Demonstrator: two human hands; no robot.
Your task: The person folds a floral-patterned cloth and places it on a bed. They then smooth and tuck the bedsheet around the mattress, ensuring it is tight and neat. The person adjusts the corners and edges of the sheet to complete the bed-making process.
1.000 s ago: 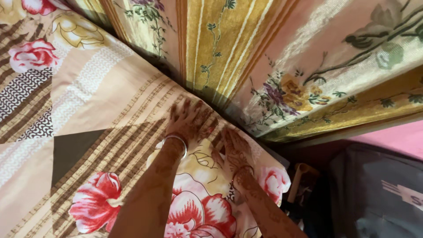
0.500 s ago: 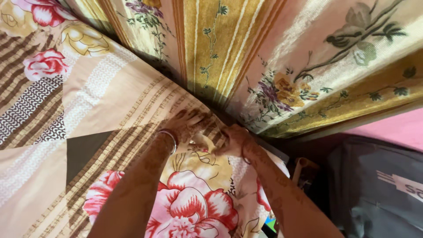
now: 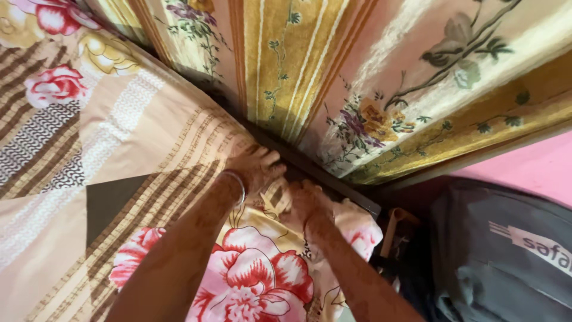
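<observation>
- Floral bedsheet (image 3: 149, 155) spread over bed, pink roses and brown stripes; its far edge meets striped floral curtain (image 3: 333, 71) hanging along bed's side.
- Left hand (image 3: 255, 168), silver bangle (image 3: 237, 183) at wrist, curled with fingers pressed down into sheet's edge at the gap beside curtain; exact pinch cannot be told.
- Right hand (image 3: 305, 203) just beside it, closed over a bunched fold of sheet near the corner, fingers mostly hidden in cloth.
- Sheet judged light, thin, soft; wrinkles and slides easily, no stiffness, not fragile.
- Best hold judged at hem or corner, gathering a fold between thumb and fingers.
- Dark grey bag (image 3: 506, 250) on floor past bed's corner.
</observation>
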